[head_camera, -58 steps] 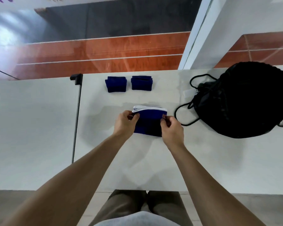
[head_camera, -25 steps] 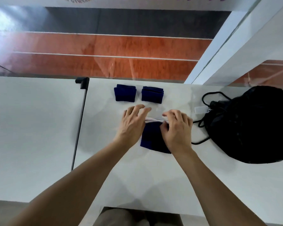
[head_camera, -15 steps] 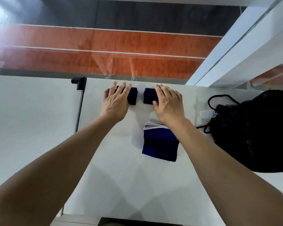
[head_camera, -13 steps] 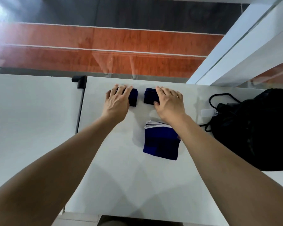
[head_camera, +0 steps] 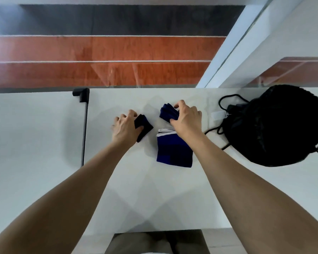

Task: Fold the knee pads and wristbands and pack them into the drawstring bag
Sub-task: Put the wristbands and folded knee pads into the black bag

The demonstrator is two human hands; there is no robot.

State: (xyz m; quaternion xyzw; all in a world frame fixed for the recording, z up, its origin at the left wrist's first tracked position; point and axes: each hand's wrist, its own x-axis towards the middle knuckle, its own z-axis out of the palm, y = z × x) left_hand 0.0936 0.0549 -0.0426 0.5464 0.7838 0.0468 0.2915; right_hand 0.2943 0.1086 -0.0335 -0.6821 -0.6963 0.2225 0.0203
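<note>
The folded knee pads (head_camera: 173, 150) on the white table (head_camera: 154, 195) are royal blue with darker navy blocks and a white edge along the far end. The two wristbands, one (head_camera: 144, 126) left of the knee pads and one (head_camera: 167, 113) just beyond them, are plain dark navy, and the drawstring bag (head_camera: 275, 125) to the right of the knee pads is solid black with black cords. Beyond the table, the floor (head_camera: 103, 61) runs in rust-orange bands split by thin white lines, with a dark grey band farther off.
</note>
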